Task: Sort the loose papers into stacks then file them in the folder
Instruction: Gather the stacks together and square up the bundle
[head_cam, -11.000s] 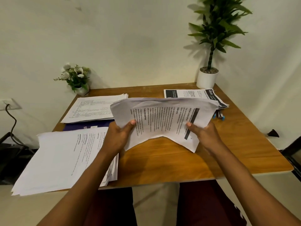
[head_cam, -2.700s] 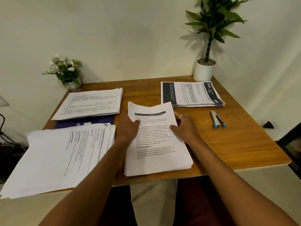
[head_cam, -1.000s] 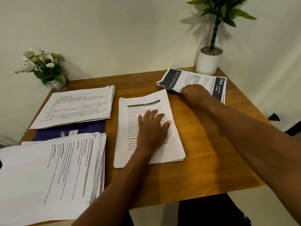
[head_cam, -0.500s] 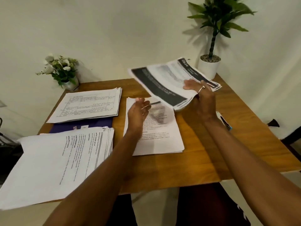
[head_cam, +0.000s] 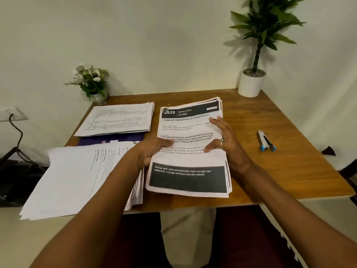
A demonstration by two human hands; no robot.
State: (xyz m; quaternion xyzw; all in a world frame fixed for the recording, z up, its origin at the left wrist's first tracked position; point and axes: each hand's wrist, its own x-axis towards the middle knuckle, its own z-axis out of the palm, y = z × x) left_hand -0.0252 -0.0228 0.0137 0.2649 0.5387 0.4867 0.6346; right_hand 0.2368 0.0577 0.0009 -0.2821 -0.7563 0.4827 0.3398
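Observation:
A stack of papers with black bands [head_cam: 190,163] lies in the middle of the wooden table [head_cam: 286,171], on top of the plain stack that lay there. My left hand [head_cam: 149,151] holds its left edge, thumb on top and fingers hidden under the sheets. My right hand [head_cam: 225,139] rests on its right edge with fingers spread and straight. A stack of table-printed sheets [head_cam: 117,120] lies at the back left, over a purple folder [head_cam: 111,139]. A large fanned stack [head_cam: 77,176] overhangs the front left edge.
A blue and silver stapler [head_cam: 266,142] lies on the right side of the table. A white pot with a tall plant [head_cam: 251,85] stands at the back right corner, and a small vase of flowers [head_cam: 92,84] at the back left. A cable hangs from a wall socket [head_cam: 11,115] on the left.
My right hand lifted the black-banded stack from the back right and brought it down onto the middle stack. My left hand left that stack's top and took the new stack's left edge.

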